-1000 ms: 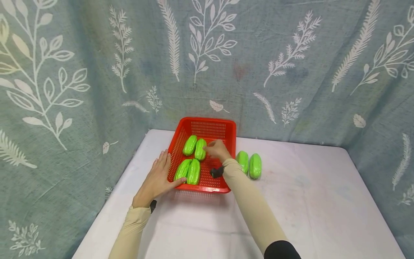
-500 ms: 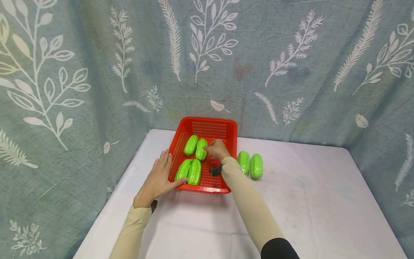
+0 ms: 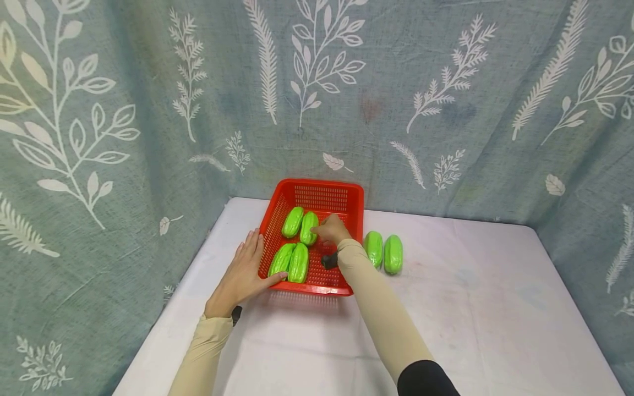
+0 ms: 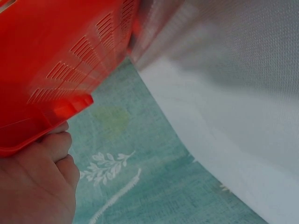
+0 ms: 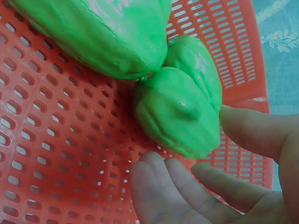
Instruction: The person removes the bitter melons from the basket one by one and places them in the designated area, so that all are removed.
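A red plastic basket (image 3: 319, 289) with slotted walls stands on the table. Four-fingered side and thumb of my left hand (image 3: 241, 278) hold its front left corner, the thumb over the front rim and the fingers along the left wall. Inside lie glossy, ridged, oblong green vegetables in two pairs: the front pair includes one vegetable (image 3: 298, 263), the back pair another vegetable (image 3: 293, 222). Beside the back pair's right-hand vegetable (image 5: 177, 114) is my right hand (image 3: 333, 228). Its thumb tip reaches that vegetable's side, while its loosely bent fingers lie just below the vegetable's end.
Two more green vegetables, a nearer-in one (image 3: 373, 247) and an outer one (image 3: 393, 254), lie on the white-covered table (image 3: 475, 308) right of the basket. A leaf-patterned curtain (image 3: 376, 99) hangs around the table's back and sides.
Both hands stay nearly in place. The right thumb and fingers shift slightly at the back right vegetable; the view drifts a little.
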Demonstrator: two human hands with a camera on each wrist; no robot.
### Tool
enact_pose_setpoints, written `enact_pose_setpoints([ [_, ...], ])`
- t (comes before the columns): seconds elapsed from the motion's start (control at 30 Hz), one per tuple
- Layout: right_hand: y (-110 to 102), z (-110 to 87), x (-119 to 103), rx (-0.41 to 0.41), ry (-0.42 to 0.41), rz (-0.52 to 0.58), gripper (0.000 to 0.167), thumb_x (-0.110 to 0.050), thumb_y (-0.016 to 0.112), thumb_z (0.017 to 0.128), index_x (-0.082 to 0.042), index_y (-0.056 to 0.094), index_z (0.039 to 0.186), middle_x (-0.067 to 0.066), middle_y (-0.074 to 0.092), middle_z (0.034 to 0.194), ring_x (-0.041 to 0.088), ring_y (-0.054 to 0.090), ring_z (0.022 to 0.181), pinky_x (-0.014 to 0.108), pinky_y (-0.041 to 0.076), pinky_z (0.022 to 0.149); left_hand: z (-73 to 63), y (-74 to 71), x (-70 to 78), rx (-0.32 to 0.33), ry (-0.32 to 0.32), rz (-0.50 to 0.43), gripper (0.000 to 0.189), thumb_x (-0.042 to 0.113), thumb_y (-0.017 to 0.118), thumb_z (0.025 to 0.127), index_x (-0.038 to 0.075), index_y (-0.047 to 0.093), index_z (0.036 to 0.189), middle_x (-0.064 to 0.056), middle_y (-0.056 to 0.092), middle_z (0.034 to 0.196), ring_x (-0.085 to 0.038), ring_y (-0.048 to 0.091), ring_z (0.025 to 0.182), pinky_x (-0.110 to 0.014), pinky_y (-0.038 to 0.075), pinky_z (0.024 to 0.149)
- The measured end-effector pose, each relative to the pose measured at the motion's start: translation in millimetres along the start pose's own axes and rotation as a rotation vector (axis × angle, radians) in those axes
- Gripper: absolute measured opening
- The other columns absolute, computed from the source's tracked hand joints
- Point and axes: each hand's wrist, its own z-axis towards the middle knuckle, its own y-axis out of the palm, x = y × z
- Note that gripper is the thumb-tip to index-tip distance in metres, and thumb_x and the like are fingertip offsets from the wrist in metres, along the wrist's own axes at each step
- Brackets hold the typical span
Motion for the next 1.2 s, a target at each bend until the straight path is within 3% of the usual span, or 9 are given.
enact_pose_setpoints([
  [0.13, 2, 3.0, 0, -0.006, 0.002, 0.02, 0.047, -0.015, 0.072, 0.096, -0.016, 0.046, 0.057, -0.003, 0.049, 0.054, 0.018, 0.06, 0.06, 0.054, 0.061, 0.092, -0.7, -0.3, -0.7, -0.002, -0.003, -0.004, 0.123, 0.076, 0.064, 0.085, -0.007, 0.014, 0.162, -0.021, 0.004, 0.175, -0.038, 0.004, 0.164, -0.059, 0.013, 0.131],
  [0.37, 8, 12.8, 2, -0.003, 0.018, -0.006, 0.052, -0.016, 0.075, 0.093, -0.018, 0.041, 0.054, 0.0, 0.05, 0.054, 0.034, 0.073, 0.081, 0.048, 0.064, 0.085, -0.4, -0.2, -1.5, -0.01, -0.012, -0.01, 0.124, 0.076, 0.063, 0.086, -0.006, 0.013, 0.163, -0.02, 0.002, 0.175, -0.037, 0.003, 0.164, -0.059, 0.012, 0.131],
  [0.67, 17, 24.5, 12, 0.006, 0.033, -0.03, 0.054, -0.016, 0.076, 0.092, -0.018, 0.037, 0.055, -0.003, 0.041, 0.049, 0.03, 0.073, 0.075, 0.038, 0.064, 0.069, -1.5, -0.7, 3.3, -0.009, 0.001, -0.017, 0.123, 0.076, 0.064, 0.085, -0.007, 0.015, 0.162, -0.021, 0.005, 0.174, -0.038, 0.004, 0.163, -0.059, 0.013, 0.131],
  [0.73, 18, 24.8, 13, 0.012, 0.034, -0.026, 0.049, -0.015, 0.077, 0.091, -0.017, 0.043, 0.056, 0.006, 0.056, 0.055, 0.033, 0.076, 0.079, 0.039, 0.064, 0.07, -1.3, 0.1, 2.8, -0.005, 0.006, -0.013, 0.123, 0.076, 0.064, 0.085, -0.007, 0.015, 0.163, -0.022, 0.006, 0.174, -0.038, 0.005, 0.163, -0.06, 0.014, 0.13],
  [0.87, 19, 23.1, 11, 0.016, 0.013, -0.034, 0.035, -0.014, 0.077, 0.091, -0.011, 0.057, 0.063, 0.022, 0.073, 0.08, 0.033, 0.076, 0.078, 0.038, 0.064, 0.067, -1.1, 1.4, 0.2, 0.007, 0.007, -0.007, 0.124, 0.077, 0.063, 0.085, -0.006, 0.014, 0.163, -0.022, 0.006, 0.174, -0.038, 0.005, 0.163, -0.06, 0.014, 0.13],
  [1.03, 17, 17.2, 7, 0.01, 0.002, -0.023, 0.022, -0.012, 0.075, 0.092, -0.003, 0.068, 0.074, 0.018, 0.072, 0.076, 0.029, 0.074, 0.073, 0.03, 0.056, 0.061, -0.6, 0.9, -1.3, 0.008, 0.007, -0.004, 0.124, 0.077, 0.063, 0.085, -0.005, 0.013, 0.163, -0.02, 0.005, 0.175, -0.037, 0.005, 0.164, -0.06, 0.014, 0.13],
  [1.1, 16, 13.8, 5, -0.003, 0.001, 0.006, 0.016, -0.01, 0.074, 0.093, 0.003, 0.072, 0.086, 0.02, 0.073, 0.084, 0.033, 0.076, 0.081, 0.032, 0.06, 0.067, -0.8, 0.4, -1.0, 0.007, 0.005, -0.007, 0.124, 0.077, 0.063, 0.085, -0.005, 0.013, 0.163, -0.02, 0.005, 0.175, -0.037, 0.004, 0.164, -0.06, 0.014, 0.13],
  [1.2, 16, 10.0, 3, -0.028, 0.0, 0.055, 0.021, -0.007, 0.071, 0.095, 0.011, 0.072, 0.105, 0.027, 0.074, 0.101, 0.039, 0.077, 0.097, 0.041, 0.065, 0.084, -1.0, 0.2, -1.3, 0.002, -0.001, -0.014, 0.124, 0.077, 0.063, 0.085, -0.005, 0.013, 0.163, -0.02, 0.004, 0.175, -0.037, 0.004, 0.164, -0.06, 0.014, 0.13],
])
